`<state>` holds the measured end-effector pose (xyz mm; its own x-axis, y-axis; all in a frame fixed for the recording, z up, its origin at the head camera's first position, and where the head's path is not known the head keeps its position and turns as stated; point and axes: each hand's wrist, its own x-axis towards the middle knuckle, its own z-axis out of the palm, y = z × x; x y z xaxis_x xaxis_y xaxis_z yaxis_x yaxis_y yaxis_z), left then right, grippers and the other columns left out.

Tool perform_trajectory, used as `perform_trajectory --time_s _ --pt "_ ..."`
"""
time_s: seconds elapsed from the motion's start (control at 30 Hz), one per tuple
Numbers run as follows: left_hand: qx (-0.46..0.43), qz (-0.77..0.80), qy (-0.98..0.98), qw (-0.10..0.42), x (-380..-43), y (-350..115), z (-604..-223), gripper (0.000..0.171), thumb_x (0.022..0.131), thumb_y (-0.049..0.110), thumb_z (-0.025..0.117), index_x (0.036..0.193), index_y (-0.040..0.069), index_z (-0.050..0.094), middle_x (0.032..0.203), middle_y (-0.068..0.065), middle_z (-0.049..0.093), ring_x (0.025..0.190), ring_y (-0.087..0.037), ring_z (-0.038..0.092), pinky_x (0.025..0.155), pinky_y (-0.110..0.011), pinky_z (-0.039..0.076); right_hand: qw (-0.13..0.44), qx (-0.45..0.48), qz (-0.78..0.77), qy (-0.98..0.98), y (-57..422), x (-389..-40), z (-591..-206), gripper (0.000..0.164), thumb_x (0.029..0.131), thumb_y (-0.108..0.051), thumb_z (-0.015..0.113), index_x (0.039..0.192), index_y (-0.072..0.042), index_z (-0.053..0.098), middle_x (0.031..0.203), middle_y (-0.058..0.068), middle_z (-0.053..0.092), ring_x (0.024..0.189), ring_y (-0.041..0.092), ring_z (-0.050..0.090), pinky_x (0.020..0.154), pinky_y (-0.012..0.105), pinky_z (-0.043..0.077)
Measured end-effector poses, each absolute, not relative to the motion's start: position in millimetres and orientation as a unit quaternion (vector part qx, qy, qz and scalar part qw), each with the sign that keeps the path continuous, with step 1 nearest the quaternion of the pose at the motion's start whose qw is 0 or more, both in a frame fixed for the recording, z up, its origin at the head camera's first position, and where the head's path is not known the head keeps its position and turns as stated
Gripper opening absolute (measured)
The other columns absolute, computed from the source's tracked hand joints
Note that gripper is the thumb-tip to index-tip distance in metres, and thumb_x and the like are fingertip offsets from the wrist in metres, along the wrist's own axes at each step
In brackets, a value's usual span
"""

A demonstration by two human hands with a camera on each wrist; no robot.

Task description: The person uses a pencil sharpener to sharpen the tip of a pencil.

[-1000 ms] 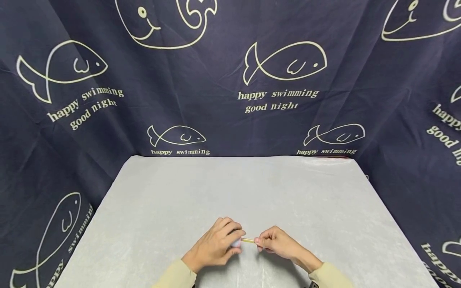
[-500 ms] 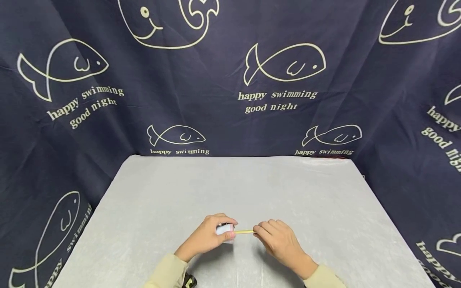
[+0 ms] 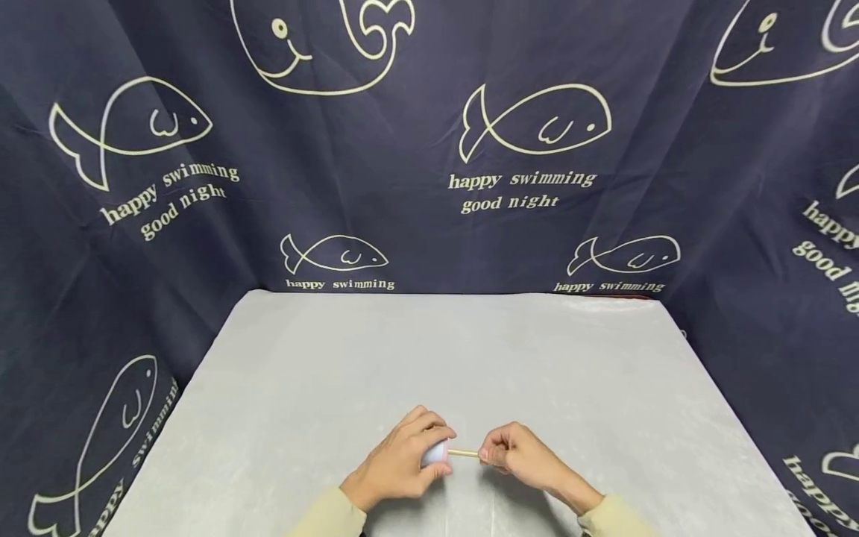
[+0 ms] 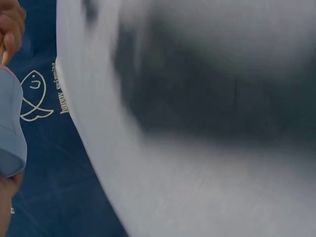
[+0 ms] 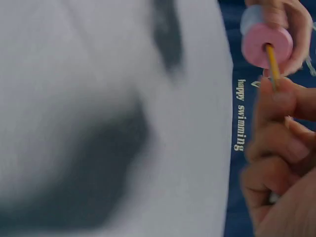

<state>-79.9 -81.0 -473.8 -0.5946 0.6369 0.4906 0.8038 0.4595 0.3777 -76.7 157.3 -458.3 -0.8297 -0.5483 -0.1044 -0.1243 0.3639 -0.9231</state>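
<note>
My left hand grips a light blue pencil sharpener with a round pink end, fingers over its top and thumb below. From the right, a slim yellow pencil runs into the hole in that pink end, plain in the right wrist view on the sharpener's pink face. My right hand pinches the pencil between thumb and fingers a short way from the hole; its other fingers are curled. The pencil's tip is hidden inside the sharpener. Only the blue body shows at the left wrist view's edge.
Both hands are above the front part of a table covered in pale grey cloth. A dark blue curtain with white fish drawings and lettering stands behind the table and on both sides.
Both hands turned and rose a little half a second ago, and have since turned back and lowered near their earlier pose. The pencil stays in the sharpener throughout.
</note>
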Motion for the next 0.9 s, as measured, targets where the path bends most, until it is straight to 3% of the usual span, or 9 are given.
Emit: perform_trajectory --time_s 0.1,0.17,0.27,0.37,0.47,0.57,0.63,0.77,0.9 --pt "-0.448 -0.253 -0.838 0.179 -81.6 -80.8 -475.2 0.040 0.070 0.028 0.082 0.103 0.010 0.067 0.101 0.002 0.060 0.092 -0.010 0.051 0.080 -0.024 0.043 0.256 -0.195 -0.558 0.765 158.4 -79.1 -460.8 0.026 0.091 -0.006 0.055 0.082 0.018 0.060 0.055 -0.006 0.045 0.048 -0.001 0.035 0.045 0.016 0.028" --pt "-0.449 -0.238 -0.842 0.181 -82.5 -82.1 -474.5 0.040 0.071 0.029 0.082 0.103 0.011 0.067 0.102 0.003 0.060 0.092 -0.010 0.051 0.080 -0.025 0.043 0.215 -0.208 -0.532 0.792 158.2 -77.1 -463.8 0.024 0.092 -0.012 0.058 0.085 0.010 0.062 0.060 -0.007 0.051 0.050 -0.002 0.038 0.046 0.016 0.031" --pt "-0.430 -0.259 -0.853 0.145 -81.8 -85.1 -473.7 0.038 0.074 0.028 0.080 0.105 0.010 0.067 0.103 0.002 0.060 0.091 -0.010 0.051 0.079 -0.023 0.044 0.076 -0.263 -0.443 0.854 155.9 -71.8 -470.6 0.013 0.088 -0.020 0.066 0.091 -0.007 0.062 0.070 -0.010 0.057 0.053 -0.005 0.040 0.047 0.016 0.034" --pt "-0.388 -0.306 -0.865 0.092 -80.4 -87.6 -471.4 0.036 0.079 0.026 0.076 0.109 0.010 0.066 0.105 0.002 0.061 0.092 -0.009 0.051 0.078 -0.021 0.046 -0.102 -0.319 -0.341 0.878 153.4 -69.5 -478.1 0.017 0.082 -0.019 0.073 0.093 -0.014 0.060 0.079 -0.012 0.059 0.059 -0.004 0.044 0.051 0.014 0.038" --pt "-0.343 -0.358 -0.867 0.044 -80.5 -88.9 -467.1 0.033 0.081 0.022 0.074 0.111 0.010 0.067 0.104 0.002 0.062 0.092 -0.009 0.051 0.076 -0.020 0.046 -0.239 -0.365 -0.280 0.855 151.9 -72.1 -482.8 0.010 0.089 -0.021 0.066 0.093 -0.013 0.063 0.082 -0.010 0.062 0.064 0.001 0.049 0.056 0.014 0.039" --pt "-0.314 -0.392 -0.865 0.016 -82.7 -89.3 -461.2 0.031 0.082 0.019 0.073 0.111 0.011 0.068 0.103 0.003 0.064 0.092 -0.009 0.053 0.075 -0.021 0.045 -0.316 -0.389 -0.254 0.827 151.8 -77.6 -483.4 0.021 0.098 -0.027 0.052 0.091 -0.013 0.066 0.083 -0.010 0.062 0.064 0.003 0.051 0.056 0.016 0.039" --pt "-0.307 -0.399 -0.864 0.003 -84.4 -89.0 -457.4 0.030 0.083 0.019 0.072 0.111 0.011 0.068 0.102 0.005 0.064 0.092 -0.008 0.053 0.074 -0.021 0.045 -0.347 -0.396 -0.250 0.812 152.3 -81.0 -482.9 0.027 0.100 -0.027 0.047 0.091 -0.012 0.067 0.083 -0.009 0.063 0.064 0.004 0.052 0.055 0.016 0.039" --pt "-0.307 -0.395 -0.866 -0.011 -87.9 -86.8 -450.6 0.029 0.085 0.022 0.071 0.112 0.011 0.068 0.101 0.005 0.064 0.091 -0.008 0.053 0.074 -0.020 0.044 -0.375 -0.399 -0.255 0.797 154.2 -85.8 -481.8 0.027 0.100 -0.025 0.048 0.090 -0.011 0.069 0.082 -0.006 0.064 0.063 0.007 0.054 0.054 0.017 0.039" --pt "-0.285 -0.413 -0.863 -0.057 -88.7 -86.2 -443.9 0.029 0.086 0.024 0.070 0.111 0.011 0.068 0.100 0.002 0.065 0.086 -0.008 0.054 0.072 -0.020 0.043 -0.391 -0.409 -0.256 0.784 155.7 -87.5 -481.9 0.027 0.099 -0.024 0.050 0.090 -0.009 0.071 0.081 -0.004 0.065 0.062 0.007 0.054 0.053 0.017 0.039"
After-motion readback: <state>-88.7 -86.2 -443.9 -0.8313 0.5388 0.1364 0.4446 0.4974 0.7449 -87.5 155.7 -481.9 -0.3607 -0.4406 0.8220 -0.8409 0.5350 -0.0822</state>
